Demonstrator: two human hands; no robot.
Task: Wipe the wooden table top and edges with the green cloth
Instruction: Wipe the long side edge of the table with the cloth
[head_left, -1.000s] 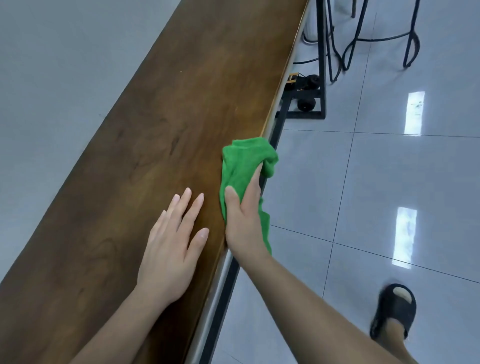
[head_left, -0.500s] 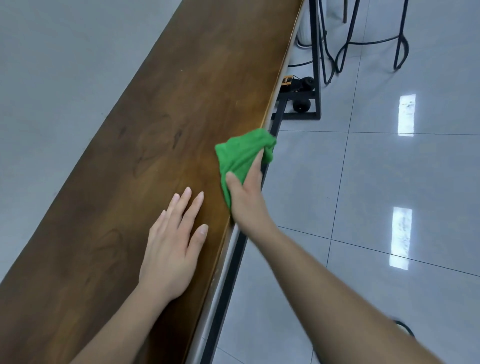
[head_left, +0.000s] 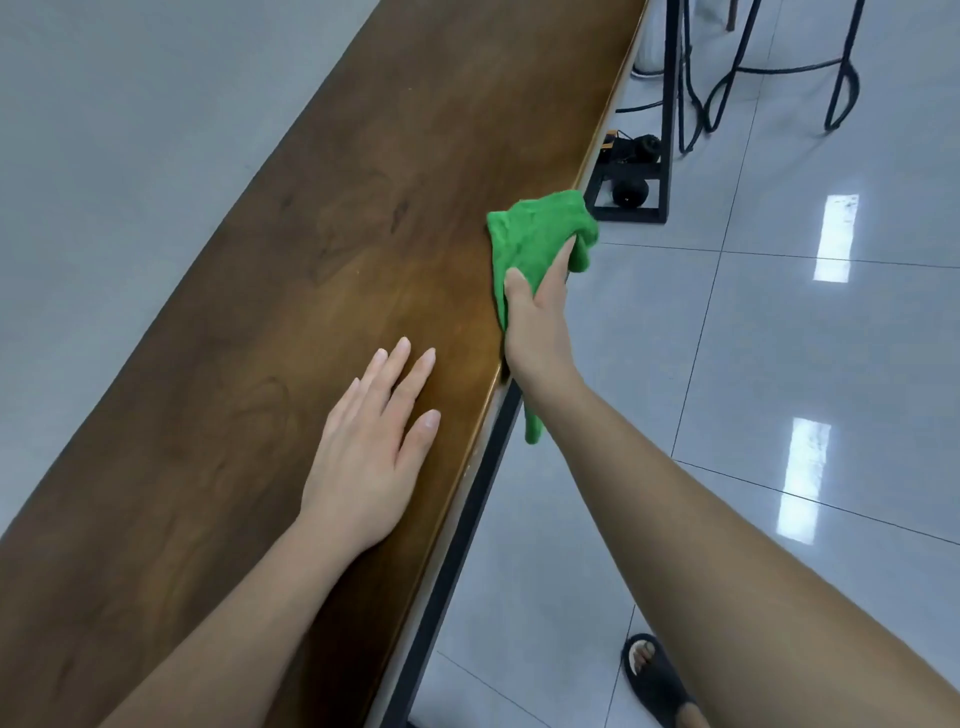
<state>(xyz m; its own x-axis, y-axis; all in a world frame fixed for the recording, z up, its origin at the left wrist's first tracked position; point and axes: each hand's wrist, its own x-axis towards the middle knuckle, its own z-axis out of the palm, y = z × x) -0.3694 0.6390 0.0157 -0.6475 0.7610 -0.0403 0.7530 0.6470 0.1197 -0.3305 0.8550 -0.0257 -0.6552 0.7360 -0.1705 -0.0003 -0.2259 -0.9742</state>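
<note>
Glossy grey floor tiles (head_left: 779, 364); black sandal (head_left: 655, 680) bottom; black stool legs (head_left: 779, 67) far.

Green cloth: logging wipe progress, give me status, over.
Right hand gripping green cloth at table's near edge. Left hand flat on the top. Nothing in the way.

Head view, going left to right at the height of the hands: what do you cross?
Table top → left hand → right hand holding the green cloth at the table's edge → tiled floor.
</note>
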